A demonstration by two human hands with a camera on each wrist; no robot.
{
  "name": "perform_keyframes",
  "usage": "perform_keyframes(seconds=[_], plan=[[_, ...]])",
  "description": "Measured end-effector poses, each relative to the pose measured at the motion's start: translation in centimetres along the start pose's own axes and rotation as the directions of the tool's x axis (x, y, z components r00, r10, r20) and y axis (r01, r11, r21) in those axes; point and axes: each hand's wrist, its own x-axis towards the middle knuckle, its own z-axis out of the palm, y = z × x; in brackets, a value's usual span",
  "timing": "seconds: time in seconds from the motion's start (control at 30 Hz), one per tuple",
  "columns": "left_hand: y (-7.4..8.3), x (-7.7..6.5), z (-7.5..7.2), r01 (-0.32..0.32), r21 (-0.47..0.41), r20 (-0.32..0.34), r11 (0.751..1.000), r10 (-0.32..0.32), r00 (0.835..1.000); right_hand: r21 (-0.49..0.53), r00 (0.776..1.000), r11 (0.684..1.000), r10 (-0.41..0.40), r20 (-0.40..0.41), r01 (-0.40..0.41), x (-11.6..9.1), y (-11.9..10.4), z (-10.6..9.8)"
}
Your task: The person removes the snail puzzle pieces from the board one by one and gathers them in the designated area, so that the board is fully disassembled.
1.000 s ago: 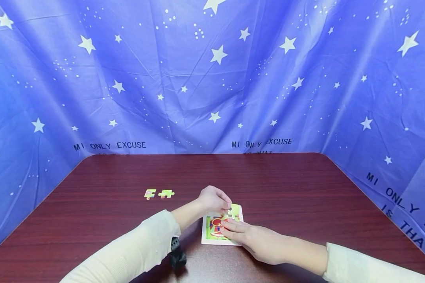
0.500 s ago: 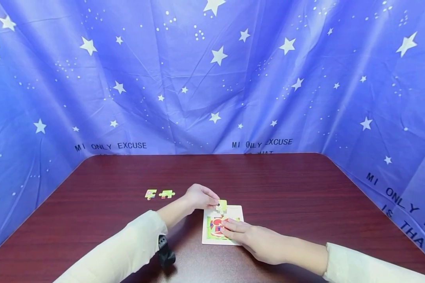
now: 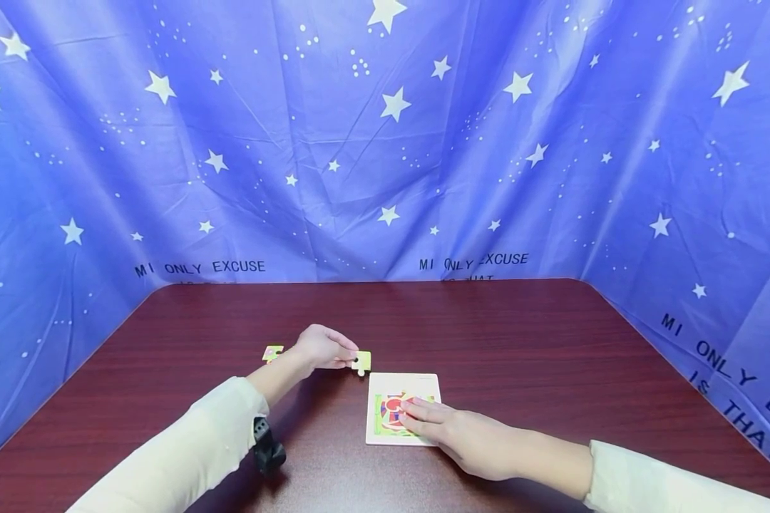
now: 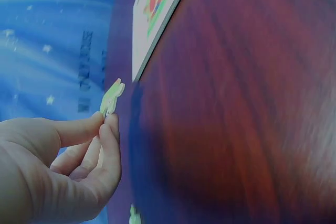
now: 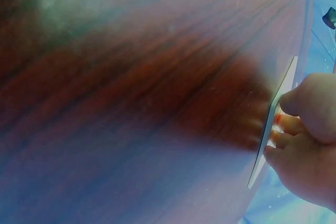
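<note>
A yellow-green jigsaw piece (image 3: 362, 362) is pinched between the thumb and fingers of my left hand (image 3: 324, 347), just off the far left corner of the puzzle board. In the left wrist view the piece (image 4: 111, 97) is seen nearly edge-on at the fingertips. The white-framed puzzle board (image 3: 403, 380) lies flat on the table; its near part shows a red, blue and green picture, its far strip is bare white. My right hand (image 3: 471, 438) rests on the board's right side with fingers extended, covering part of the picture.
Another jigsaw piece (image 3: 272, 352) lies on the dark red wooden table (image 3: 507, 342), left of my left hand. A black wrist camera (image 3: 268, 449) hangs from the left sleeve. Behind the table hangs a blue star-print cloth (image 3: 334, 107).
My left hand has moved left with the jigsaw piece, from over the board's far part to beyond its left corner, and now covers one loose piece. My right hand has stayed on the board.
</note>
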Motion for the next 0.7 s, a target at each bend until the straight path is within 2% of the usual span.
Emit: perform_keyframes(seconds=[0.27,0.47,0.7], plan=[[-0.5,0.5,-2.5,0.031,-0.016,-0.02,0.999,-0.031,0.999,0.002,1.0,1.0,0.01,0.009,-0.01,0.1,-0.1,0.0],[-0.6,0.9,-3.7,0.019,-0.014,-0.077,1.0,-0.02,0.997,0.001,1.0,1.0,0.013,0.012,-0.013,0.1,-0.2,0.0],[-0.7,1.1,-4.0,0.015,0.044,-0.131,0.999,-0.009,0.991,-0.009,1.0,1.0,0.015,0.007,-0.015,0.0,-0.2,-0.1]])
